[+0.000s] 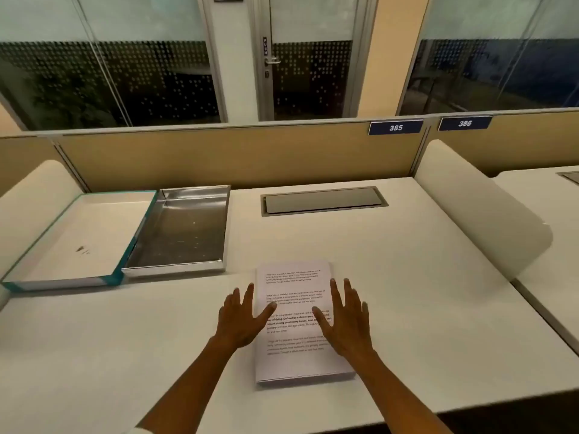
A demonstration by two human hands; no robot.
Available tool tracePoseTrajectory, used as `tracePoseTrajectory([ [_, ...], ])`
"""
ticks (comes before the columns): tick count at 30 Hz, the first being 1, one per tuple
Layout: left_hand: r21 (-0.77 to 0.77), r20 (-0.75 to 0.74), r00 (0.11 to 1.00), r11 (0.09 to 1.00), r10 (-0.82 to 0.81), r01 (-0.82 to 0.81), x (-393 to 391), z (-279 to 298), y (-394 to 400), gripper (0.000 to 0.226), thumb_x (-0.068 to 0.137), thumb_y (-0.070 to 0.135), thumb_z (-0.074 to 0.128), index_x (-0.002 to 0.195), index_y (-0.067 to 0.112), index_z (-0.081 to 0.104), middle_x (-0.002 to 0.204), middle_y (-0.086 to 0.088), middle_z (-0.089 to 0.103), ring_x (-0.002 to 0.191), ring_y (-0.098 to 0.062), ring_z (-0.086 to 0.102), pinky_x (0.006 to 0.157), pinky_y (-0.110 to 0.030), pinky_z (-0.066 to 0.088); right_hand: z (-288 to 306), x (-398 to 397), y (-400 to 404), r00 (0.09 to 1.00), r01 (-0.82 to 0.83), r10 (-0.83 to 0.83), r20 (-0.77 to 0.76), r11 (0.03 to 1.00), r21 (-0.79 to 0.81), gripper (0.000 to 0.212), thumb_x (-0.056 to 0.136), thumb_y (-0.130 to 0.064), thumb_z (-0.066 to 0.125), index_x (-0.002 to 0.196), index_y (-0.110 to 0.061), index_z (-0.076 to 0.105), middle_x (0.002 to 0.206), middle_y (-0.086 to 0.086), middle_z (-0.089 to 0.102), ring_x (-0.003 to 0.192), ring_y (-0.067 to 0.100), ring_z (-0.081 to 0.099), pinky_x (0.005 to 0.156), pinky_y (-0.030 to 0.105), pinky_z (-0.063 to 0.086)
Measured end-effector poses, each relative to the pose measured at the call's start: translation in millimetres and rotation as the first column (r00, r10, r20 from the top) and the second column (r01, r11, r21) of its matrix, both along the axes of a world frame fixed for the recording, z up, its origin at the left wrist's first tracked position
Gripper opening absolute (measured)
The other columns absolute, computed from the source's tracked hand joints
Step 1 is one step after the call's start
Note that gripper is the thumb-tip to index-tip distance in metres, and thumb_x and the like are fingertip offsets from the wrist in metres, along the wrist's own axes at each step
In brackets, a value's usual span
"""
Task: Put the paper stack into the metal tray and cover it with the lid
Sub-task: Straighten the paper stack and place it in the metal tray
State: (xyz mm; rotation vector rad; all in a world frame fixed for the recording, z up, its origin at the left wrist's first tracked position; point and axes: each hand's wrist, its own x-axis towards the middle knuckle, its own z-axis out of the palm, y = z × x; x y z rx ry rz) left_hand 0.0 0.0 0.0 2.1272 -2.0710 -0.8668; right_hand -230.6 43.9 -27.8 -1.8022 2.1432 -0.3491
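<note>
Both hands spread over the paper stack, the pick-up not yet made.

The left hand point(242, 321) and right hand point(346, 317) lie flat with fingers splayed at either long side of the paper stack point(297, 364), thumbs resting on the printed top sheet and nothing gripped. I judge this the first step: the next move calls for fingers hooked under both edges so the sheets lift as one block. The stack sits near the front of the white desk point(423, 292); the empty metal tray point(185, 233) waits at ten o'clock, its teal-edged lid point(78, 239) touching its left side, inside up. At twelve o'clock lie a cable hatch point(322, 200), a tan partition point(235, 155), then glass walls point(125, 76) and a door point(310, 57).
</note>
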Motion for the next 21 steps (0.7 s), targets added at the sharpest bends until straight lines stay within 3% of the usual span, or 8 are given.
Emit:
tracePoseTrajectory([
  [3,0.110,-0.106,0.982,0.983,0.157,-0.145,-13,-11,-6,0.099,0.078,0.081,0.031,0.154,0.020,0.012,0.147,-0.019,0.044,0.138,-0.042,0.036,0.112,-0.056,0.032,-7,-5,-4,0.995,0.018,-0.028,0.097,0.995,0.101,0.081,0.089,-0.070,0.027,0.152,-0.036,-0.014,0.165,0.005,-0.005,0.149,0.029,0.019,0.120,0.046,0.019],
  [9,0.237,-0.316,0.862,0.913,0.396,-0.332,-40,0,-3,0.075,0.092,0.058,0.045,0.145,0.006,0.029,0.143,-0.016,0.050,0.128,-0.035,0.051,0.106,-0.043,0.042,-22,-1,-20,0.961,0.116,-0.150,0.230,0.981,0.156,0.078,0.095,-0.058,0.035,0.155,-0.026,-0.004,0.151,0.013,0.033,0.132,0.034,0.036,0.108,0.046,0.037],
  [13,0.385,-0.393,0.708,0.804,0.587,-0.453,-36,-7,-12,0.092,0.076,0.066,0.061,0.140,0.005,0.036,0.142,-0.017,0.049,0.126,-0.036,0.051,0.102,-0.045,0.046,-15,1,-35,0.909,0.252,-0.306,0.284,0.944,0.211,0.077,0.095,-0.055,0.039,0.154,-0.015,0.010,0.147,0.020,0.037,0.131,0.040,0.038,0.107,0.048,0.036],
  [15,0.445,-0.428,0.650,0.772,0.628,-0.453,-30,-14,-19,0.100,0.057,0.072,0.063,0.130,0.005,0.051,0.129,-0.016,0.061,0.113,-0.034,0.060,0.096,-0.045,0.050,-13,-1,-45,0.882,0.302,-0.369,0.294,0.920,0.249,0.077,0.094,-0.056,0.042,0.151,-0.009,0.019,0.145,0.022,0.037,0.131,0.043,0.040,0.106,0.049,0.037],
  [17,0.478,-0.446,0.626,0.761,0.640,-0.438,-27,-18,-25,0.088,0.055,0.067,0.064,0.118,0.006,0.060,0.112,-0.016,0.069,0.101,-0.033,0.065,0.093,-0.045,0.053,-13,-3,-54,0.856,0.343,-0.427,0.292,0.891,0.297,0.073,0.093,-0.056,0.043,0.143,-0.005,0.032,0.138,0.023,0.043,0.127,0.042,0.045,0.102,0.047,0.041],
  [21,0.566,-0.475,0.579,0.734,0.663,-0.376,-29,-3,-32,0.049,0.081,0.041,0.061,0.114,0.005,0.060,0.100,-0.017,0.071,0.084,-0.029,0.067,0.072,-0.037,0.055,-21,-8,-68,0.824,0.384,-0.488,0.287,0.854,0.350,0.064,0.091,-0.058,0.044,0.120,-0.002,0.053,0.120,0.021,0.058,0.111,0.038,0.057,0.092,0.043,0.047],
])
